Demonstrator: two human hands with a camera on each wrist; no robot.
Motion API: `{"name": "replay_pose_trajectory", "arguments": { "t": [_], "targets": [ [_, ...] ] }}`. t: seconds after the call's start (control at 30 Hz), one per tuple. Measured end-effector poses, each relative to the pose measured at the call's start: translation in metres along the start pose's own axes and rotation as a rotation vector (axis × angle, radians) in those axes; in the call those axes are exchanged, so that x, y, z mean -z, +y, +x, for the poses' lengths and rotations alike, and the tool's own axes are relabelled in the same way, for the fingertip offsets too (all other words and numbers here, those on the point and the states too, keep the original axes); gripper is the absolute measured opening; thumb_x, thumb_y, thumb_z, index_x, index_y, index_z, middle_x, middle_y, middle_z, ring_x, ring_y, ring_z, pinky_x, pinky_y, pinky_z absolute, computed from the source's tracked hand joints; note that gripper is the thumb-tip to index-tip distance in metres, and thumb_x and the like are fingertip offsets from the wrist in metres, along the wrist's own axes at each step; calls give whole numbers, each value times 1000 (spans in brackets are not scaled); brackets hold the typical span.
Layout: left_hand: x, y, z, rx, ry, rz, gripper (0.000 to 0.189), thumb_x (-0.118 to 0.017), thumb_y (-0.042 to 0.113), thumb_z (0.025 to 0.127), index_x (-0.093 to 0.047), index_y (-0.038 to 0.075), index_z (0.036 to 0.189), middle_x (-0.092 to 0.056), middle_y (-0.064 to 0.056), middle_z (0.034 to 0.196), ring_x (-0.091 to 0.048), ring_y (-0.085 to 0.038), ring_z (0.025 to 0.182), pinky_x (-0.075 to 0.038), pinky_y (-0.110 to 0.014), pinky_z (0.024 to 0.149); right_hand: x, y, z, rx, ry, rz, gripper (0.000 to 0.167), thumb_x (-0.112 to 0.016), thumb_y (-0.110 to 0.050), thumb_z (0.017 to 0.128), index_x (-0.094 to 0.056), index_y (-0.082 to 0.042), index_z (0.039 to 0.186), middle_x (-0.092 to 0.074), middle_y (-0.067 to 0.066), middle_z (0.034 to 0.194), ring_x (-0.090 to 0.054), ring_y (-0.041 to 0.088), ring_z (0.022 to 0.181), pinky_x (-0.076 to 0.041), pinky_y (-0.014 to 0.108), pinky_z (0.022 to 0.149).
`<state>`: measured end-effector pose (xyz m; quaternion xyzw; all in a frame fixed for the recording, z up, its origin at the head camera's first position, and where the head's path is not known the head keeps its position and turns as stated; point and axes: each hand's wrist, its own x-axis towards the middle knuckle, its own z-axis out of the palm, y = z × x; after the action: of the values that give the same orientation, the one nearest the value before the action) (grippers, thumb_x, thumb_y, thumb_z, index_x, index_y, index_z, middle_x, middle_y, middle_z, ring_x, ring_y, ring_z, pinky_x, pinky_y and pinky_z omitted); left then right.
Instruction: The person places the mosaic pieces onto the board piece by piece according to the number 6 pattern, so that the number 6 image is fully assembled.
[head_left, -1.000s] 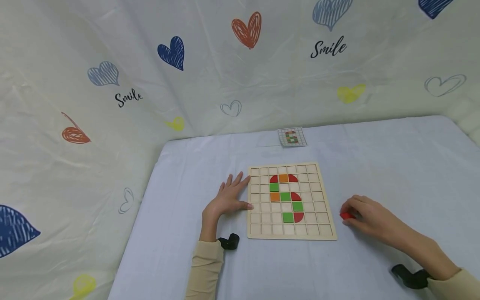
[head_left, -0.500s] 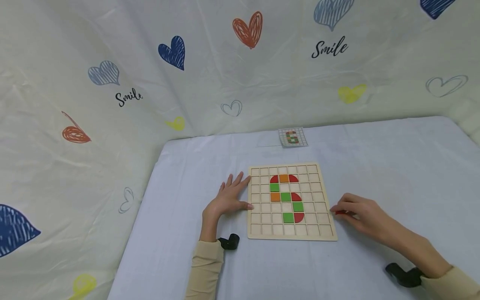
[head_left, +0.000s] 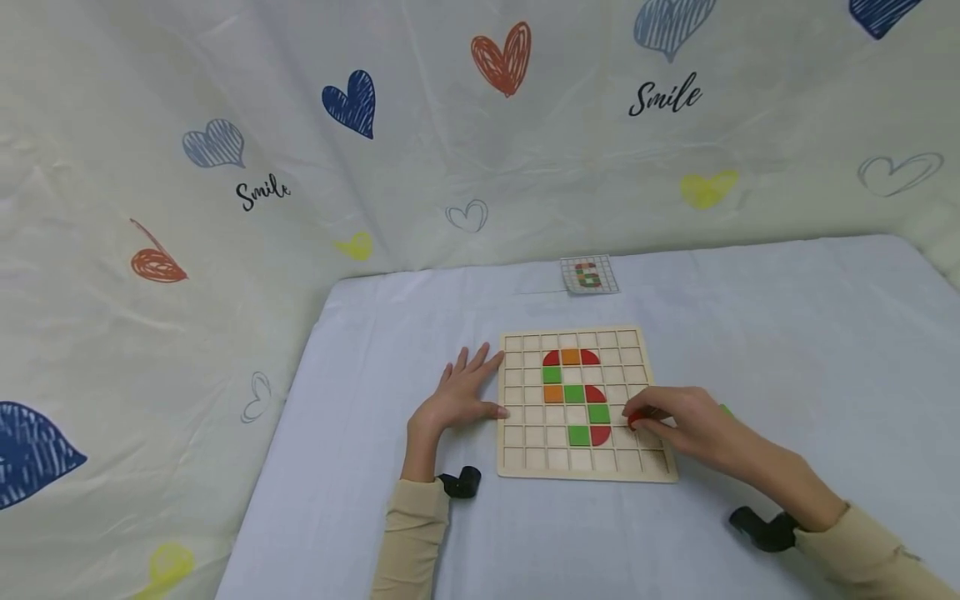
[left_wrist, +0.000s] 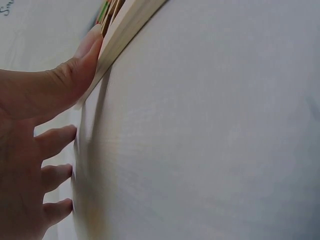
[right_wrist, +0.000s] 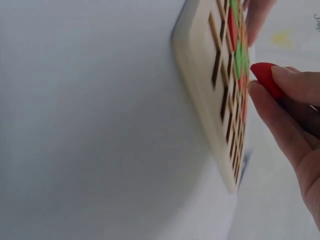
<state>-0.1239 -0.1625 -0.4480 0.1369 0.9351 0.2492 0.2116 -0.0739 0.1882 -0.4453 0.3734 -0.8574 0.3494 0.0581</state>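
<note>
A wooden grid board (head_left: 527,435) lies on the white-covered table, with red quarter-round, orange square and green square tiles set in its cells. My left hand (head_left: 453,402) rests at the board's left edge, fingers spread; in the left wrist view the thumb (left_wrist: 82,67) touches the rim. Over the right part of the board, my right hand (head_left: 690,423) pinches a red tile (right_wrist: 265,77) with a curved edge between thumb and fingertips. In the head view the fingers cover most of that tile.
Behind the board, near the table's far edge, lies a small pattern card (head_left: 589,275) with a printed grid. A bit of green (head_left: 726,410) shows past my right hand. A curtain (head_left: 420,167) printed with hearts hangs behind the table.
My right hand has carried the red tile leftward, from beside the board to over its right-hand cells. The left hand keeps its place at the board's edge.
</note>
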Motion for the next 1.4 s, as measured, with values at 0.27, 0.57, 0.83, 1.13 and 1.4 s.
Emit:
{"name": "replay_pose_trajectory", "arguments": {
  "t": [0.27,0.57,0.83,1.13,1.4],
  "targets": [
    [0,0,2,-2,2,2,94,-81,35,88,-28,22,165,-10,-4,174,5,-36,160,-1,-59,128,-12,-9,20,79,-3,74,30,-84,8,75,-75,-10,97,-75,-5,92,-66,6,78,-59,23,69],
    [1,0,1,8,-2,-6,94,-81,35,88,-28,22,165,-10,-4,174,5,-35,161,-1,-58,129,-24,-14,41,35,-112,93,21,-81,5,82,-78,-9,98,-76,-4,93,-68,6,82,-61,25,74],
    [1,-2,2,7,-6,3,94,-80,36,89,-26,23,165,-9,-2,174,6,-34,161,0,-57,129,-35,-22,58,3,-232,102,17,-76,2,89,-79,-8,103,-77,-1,98,-67,11,87,-61,30,81],
    [2,0,3,6,-11,7,94,-81,38,89,-27,23,165,-9,-3,174,5,-34,161,-1,-57,129,-48,-24,70,-1,-329,156,15,-73,3,91,-77,-10,98,-73,-4,92,-61,8,83,-58,29,80],
    [2,-1,3,7,-11,6,94,-81,37,89,-27,23,165,-9,-2,174,5,-35,161,-1,-57,129,-52,-26,75,-4,-363,143,18,-71,6,91,-79,-8,100,-74,-1,95,-61,8,84,-59,28,80]
  ]
}}
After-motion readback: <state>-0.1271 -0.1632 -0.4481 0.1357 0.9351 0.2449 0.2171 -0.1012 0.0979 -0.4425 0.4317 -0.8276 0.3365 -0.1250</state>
